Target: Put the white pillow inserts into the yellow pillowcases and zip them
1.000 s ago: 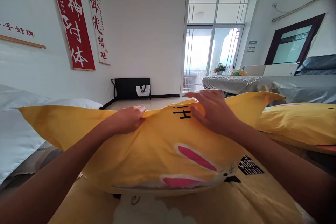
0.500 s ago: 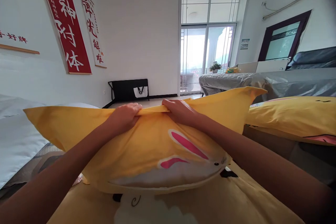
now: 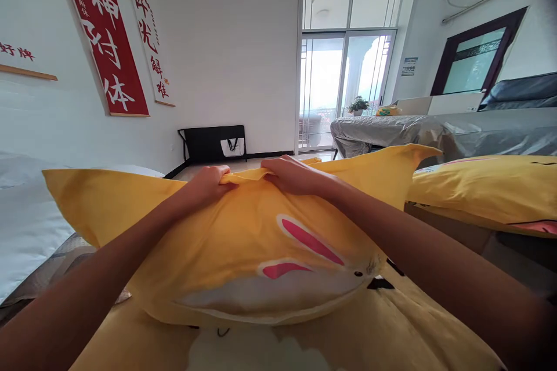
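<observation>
- At the far top edge of the yellow pillow point(image 3: 243, 232), the left hand point(image 3: 209, 182) and right hand point(image 3: 291, 177) each pinch the fabric shut, close together.
- Pillow lies on the yellow bed cover point(image 3: 391, 330), a second yellow pillow point(image 3: 487, 191) well apart at right.
- Best to keep both grips level and tension even.
</observation>
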`<state>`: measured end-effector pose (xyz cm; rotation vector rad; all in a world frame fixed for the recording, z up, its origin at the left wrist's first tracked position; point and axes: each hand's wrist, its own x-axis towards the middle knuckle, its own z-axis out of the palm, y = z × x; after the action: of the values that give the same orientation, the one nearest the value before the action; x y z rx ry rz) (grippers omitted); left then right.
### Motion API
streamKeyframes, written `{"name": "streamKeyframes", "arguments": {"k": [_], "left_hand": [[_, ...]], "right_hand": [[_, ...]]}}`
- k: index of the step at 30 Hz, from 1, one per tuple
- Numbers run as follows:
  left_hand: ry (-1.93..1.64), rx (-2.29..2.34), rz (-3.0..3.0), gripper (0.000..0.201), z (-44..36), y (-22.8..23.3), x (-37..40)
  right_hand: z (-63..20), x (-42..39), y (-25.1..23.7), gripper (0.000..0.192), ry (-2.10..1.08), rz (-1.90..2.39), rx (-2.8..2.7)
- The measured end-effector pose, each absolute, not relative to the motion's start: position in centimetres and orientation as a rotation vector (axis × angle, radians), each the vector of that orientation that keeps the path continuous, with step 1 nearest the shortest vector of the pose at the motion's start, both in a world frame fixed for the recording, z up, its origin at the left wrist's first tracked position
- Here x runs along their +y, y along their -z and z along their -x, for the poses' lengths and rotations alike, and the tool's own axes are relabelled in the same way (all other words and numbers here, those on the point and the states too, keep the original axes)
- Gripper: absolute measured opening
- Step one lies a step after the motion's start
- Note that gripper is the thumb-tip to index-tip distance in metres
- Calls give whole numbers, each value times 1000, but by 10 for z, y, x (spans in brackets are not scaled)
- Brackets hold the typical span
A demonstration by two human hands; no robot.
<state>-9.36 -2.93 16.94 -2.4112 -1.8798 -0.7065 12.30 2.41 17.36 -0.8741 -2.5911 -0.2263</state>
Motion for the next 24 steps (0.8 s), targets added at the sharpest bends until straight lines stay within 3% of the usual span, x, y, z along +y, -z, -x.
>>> {"name": "streamKeyframes", "arguments": {"k": [5,9,16,24], "left_hand": [[918,-1756,2518,26,98,-163,-24],[855,-1688,2584,22,104,-170,-22],[540,-1435,2422,30,84,-175,-17],[580,-1668,2417,16,38,-180,-2]], "right_hand": [[-109,18,-169,11,8,958,-2684],[-103,20,-169,1,191,1058,-2683],[-106,34,-179,9,459,954,-2622],[-114,23,-193,18,542,1059,-2637]]}}
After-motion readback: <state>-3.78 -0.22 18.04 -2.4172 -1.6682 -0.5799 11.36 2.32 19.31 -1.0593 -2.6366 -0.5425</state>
